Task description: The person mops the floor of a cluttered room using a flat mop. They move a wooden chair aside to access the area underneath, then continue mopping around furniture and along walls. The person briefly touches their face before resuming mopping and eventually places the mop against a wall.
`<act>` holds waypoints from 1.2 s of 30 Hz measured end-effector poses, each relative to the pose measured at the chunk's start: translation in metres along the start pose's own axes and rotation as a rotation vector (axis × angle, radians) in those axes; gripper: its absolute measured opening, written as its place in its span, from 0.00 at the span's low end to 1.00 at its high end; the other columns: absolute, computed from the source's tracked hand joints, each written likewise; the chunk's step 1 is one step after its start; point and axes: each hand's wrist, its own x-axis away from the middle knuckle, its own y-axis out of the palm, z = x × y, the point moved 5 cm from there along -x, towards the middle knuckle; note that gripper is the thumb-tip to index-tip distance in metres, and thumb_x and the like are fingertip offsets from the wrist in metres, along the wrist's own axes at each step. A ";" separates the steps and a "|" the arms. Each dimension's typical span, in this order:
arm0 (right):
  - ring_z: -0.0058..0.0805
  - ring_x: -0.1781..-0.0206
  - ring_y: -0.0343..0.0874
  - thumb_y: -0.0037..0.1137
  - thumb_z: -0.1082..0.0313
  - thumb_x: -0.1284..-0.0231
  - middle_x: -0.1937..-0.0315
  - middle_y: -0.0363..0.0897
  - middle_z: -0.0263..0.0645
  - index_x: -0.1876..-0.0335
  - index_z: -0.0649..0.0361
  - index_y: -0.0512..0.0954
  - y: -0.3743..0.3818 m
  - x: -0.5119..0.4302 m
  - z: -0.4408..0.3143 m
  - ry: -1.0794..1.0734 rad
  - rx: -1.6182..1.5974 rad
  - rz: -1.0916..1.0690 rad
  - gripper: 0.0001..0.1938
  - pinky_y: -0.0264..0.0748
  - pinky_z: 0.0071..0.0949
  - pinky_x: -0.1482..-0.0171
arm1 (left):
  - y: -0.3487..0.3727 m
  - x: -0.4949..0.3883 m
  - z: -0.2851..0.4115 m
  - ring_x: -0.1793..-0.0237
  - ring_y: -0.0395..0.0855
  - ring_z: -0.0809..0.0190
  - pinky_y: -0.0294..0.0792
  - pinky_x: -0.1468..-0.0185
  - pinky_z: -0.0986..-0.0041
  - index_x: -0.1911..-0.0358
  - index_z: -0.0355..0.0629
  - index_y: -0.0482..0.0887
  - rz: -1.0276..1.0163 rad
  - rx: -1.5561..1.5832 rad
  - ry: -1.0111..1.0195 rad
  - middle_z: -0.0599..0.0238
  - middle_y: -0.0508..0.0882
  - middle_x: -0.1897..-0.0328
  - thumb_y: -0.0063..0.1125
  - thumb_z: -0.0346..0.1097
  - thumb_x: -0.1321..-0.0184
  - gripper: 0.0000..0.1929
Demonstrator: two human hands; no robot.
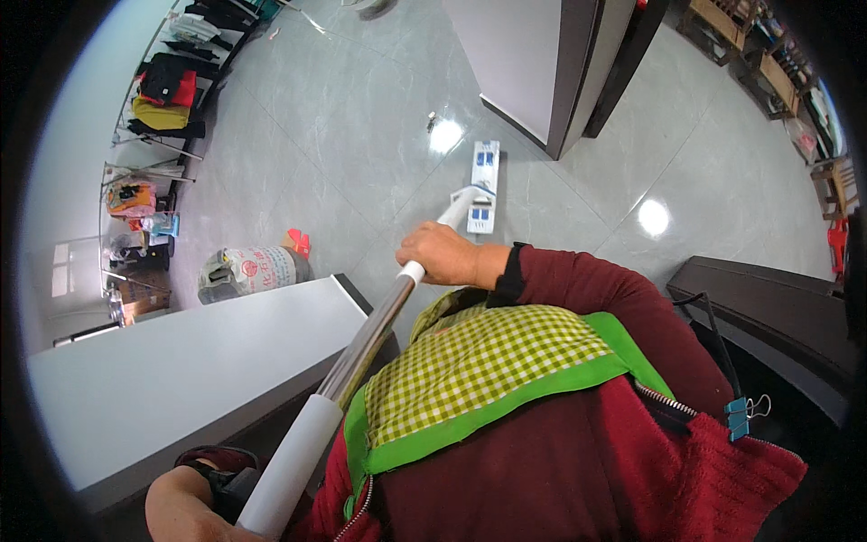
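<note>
A flat mop's white and blue head (pixel 483 188) lies on the grey tiled floor, tilted up-and-down in the view. Its pole (pixel 369 333), part white and part shiny metal, runs down to the lower left across my front. My right hand (pixel 443 255) is closed around the pole's white section, a little above the metal part. At the bottom left my left hand (pixel 186 505) is at the thick white upper grip (pixel 291 467); its fingers are largely cut off by the picture's edge. I wear a green checked apron (pixel 484 369) over maroon clothing.
A white-topped counter (pixel 203 359) stands at my left, with a printed sack (pixel 257 271) on the floor behind it. A dark-edged panel (pixel 565 88) stands beyond the mop head. Clothes racks (pixel 162 101) line the left wall; wooden chairs (pixel 772 81) stand far right. Dark furniture (pixel 758 315) is at my right.
</note>
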 end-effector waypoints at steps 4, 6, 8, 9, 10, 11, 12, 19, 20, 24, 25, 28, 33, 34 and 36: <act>0.39 0.59 0.79 0.66 0.56 0.55 0.68 0.79 0.34 0.67 0.50 0.77 0.009 0.016 -0.011 0.001 0.100 -0.276 0.12 0.70 0.40 0.56 | 0.009 0.005 -0.004 0.84 0.70 0.65 0.67 0.74 0.72 0.75 0.38 0.79 0.048 0.038 0.083 0.71 0.72 0.86 0.53 0.33 0.43 0.07; 0.39 0.58 0.80 0.67 0.53 0.55 0.68 0.79 0.36 0.65 0.51 0.78 0.006 0.016 -0.006 0.060 0.104 -0.414 0.15 0.72 0.40 0.56 | 0.010 0.010 -0.011 0.85 0.69 0.66 0.65 0.76 0.73 0.76 0.38 0.78 0.012 0.036 0.120 0.71 0.71 0.86 0.53 0.34 0.42 0.09; 0.42 0.58 0.80 0.68 0.53 0.54 0.67 0.79 0.39 0.60 0.55 0.78 -0.017 0.012 -0.011 0.083 0.123 -0.420 0.19 0.73 0.41 0.58 | 0.010 0.021 -0.017 0.82 0.71 0.66 0.67 0.73 0.73 0.72 0.35 0.79 -0.058 0.040 0.124 0.68 0.72 0.83 0.50 0.34 0.38 0.10; 0.42 0.59 0.80 0.67 0.53 0.53 0.67 0.79 0.39 0.58 0.56 0.78 -0.039 0.011 -0.019 0.082 0.094 -0.374 0.19 0.74 0.41 0.58 | 0.011 0.028 -0.020 0.79 0.73 0.66 0.69 0.69 0.73 0.68 0.33 0.81 -0.113 0.051 0.107 0.66 0.74 0.80 0.48 0.34 0.36 0.11; 0.42 0.59 0.80 0.67 0.54 0.51 0.68 0.78 0.40 0.57 0.57 0.78 -0.063 0.007 -0.028 0.136 0.091 -0.389 0.19 0.74 0.41 0.59 | 0.013 0.036 -0.021 0.76 0.76 0.65 0.71 0.65 0.73 0.64 0.30 0.82 -0.165 0.058 0.087 0.64 0.75 0.76 0.46 0.34 0.34 0.14; 0.42 0.61 0.79 0.66 0.57 0.49 0.69 0.78 0.40 0.56 0.58 0.77 -0.093 -0.001 -0.047 0.106 -0.044 -0.300 0.18 0.74 0.39 0.60 | 0.010 0.044 -0.022 0.76 0.78 0.63 0.75 0.67 0.72 0.66 0.32 0.83 -0.061 0.085 0.087 0.60 0.78 0.75 0.50 0.35 0.34 0.12; 0.41 0.63 0.79 0.64 0.59 0.46 0.70 0.77 0.40 0.55 0.60 0.77 -0.126 -0.007 -0.065 0.165 -0.139 -0.292 0.17 0.73 0.38 0.62 | 0.005 0.051 -0.018 0.76 0.79 0.63 0.76 0.67 0.71 0.65 0.33 0.82 0.069 0.036 0.117 0.59 0.79 0.74 0.51 0.35 0.35 0.11; 0.26 0.79 0.73 0.60 0.69 0.44 0.80 0.74 0.36 0.68 0.60 0.79 -0.280 -0.012 -0.290 -0.730 -0.271 0.226 0.04 0.67 0.23 0.77 | 0.000 0.120 -0.008 0.87 0.72 0.70 0.71 0.80 0.80 0.58 0.41 0.75 1.008 -0.405 0.303 0.67 0.74 0.84 0.49 0.31 0.34 0.05; 0.26 0.79 0.73 0.60 0.68 0.44 0.80 0.74 0.36 0.67 0.59 0.79 -0.283 -0.012 -0.303 -0.820 -0.361 0.270 0.04 0.67 0.23 0.77 | -0.002 0.129 -0.010 0.90 0.69 0.72 0.69 0.82 0.83 0.59 0.41 0.74 1.093 -0.477 0.263 0.70 0.72 0.86 0.46 0.30 0.34 0.04; 0.26 0.79 0.72 0.59 0.67 0.43 0.79 0.74 0.36 0.66 0.59 0.78 -0.270 -0.019 -0.317 -0.875 -0.288 0.277 0.05 0.68 0.23 0.76 | -0.013 0.143 -0.019 0.90 0.64 0.72 0.59 0.87 0.81 0.65 0.46 0.68 1.079 -0.565 0.223 0.72 0.68 0.86 0.54 0.26 0.38 0.07; 0.26 0.79 0.72 0.59 0.67 0.43 0.79 0.73 0.35 0.66 0.59 0.78 -0.268 -0.019 -0.316 -0.876 -0.282 0.283 0.05 0.68 0.23 0.76 | -0.016 0.145 -0.021 0.89 0.64 0.73 0.60 0.85 0.83 0.66 0.47 0.69 1.078 -0.520 0.284 0.74 0.68 0.84 0.52 0.25 0.38 0.07; 0.25 0.78 0.72 0.58 0.67 0.42 0.79 0.73 0.35 0.65 0.59 0.77 -0.265 -0.015 -0.313 -0.878 -0.271 0.290 0.05 0.68 0.23 0.76 | -0.021 0.144 -0.027 0.88 0.65 0.75 0.62 0.82 0.84 0.66 0.49 0.69 1.069 -0.533 0.278 0.75 0.68 0.82 0.49 0.23 0.37 0.08; 0.25 0.78 0.72 0.56 0.66 0.41 0.78 0.73 0.35 0.64 0.58 0.76 -0.262 -0.010 -0.316 -0.916 -0.265 0.284 0.06 0.69 0.24 0.75 | -0.022 0.147 -0.024 0.90 0.62 0.77 0.61 0.80 0.86 0.69 0.52 0.71 1.078 -0.629 0.209 0.77 0.67 0.85 0.48 0.33 0.42 0.02; 0.25 0.78 0.72 0.56 0.65 0.40 0.78 0.72 0.35 0.63 0.58 0.76 -0.262 -0.009 -0.317 -0.927 -0.268 0.281 0.06 0.69 0.24 0.75 | -0.022 0.147 -0.024 0.88 0.66 0.76 0.64 0.78 0.84 0.67 0.51 0.70 0.991 -0.614 0.138 0.76 0.68 0.83 0.55 0.25 0.49 0.11; 0.25 0.77 0.72 0.55 0.65 0.40 0.78 0.72 0.35 0.63 0.58 0.76 -0.264 -0.007 -0.317 -0.945 -0.283 0.275 0.06 0.69 0.24 0.74 | -0.022 0.154 -0.022 0.84 0.69 0.75 0.68 0.75 0.82 0.65 0.51 0.70 0.925 -0.570 0.113 0.74 0.69 0.79 0.62 0.17 0.57 0.21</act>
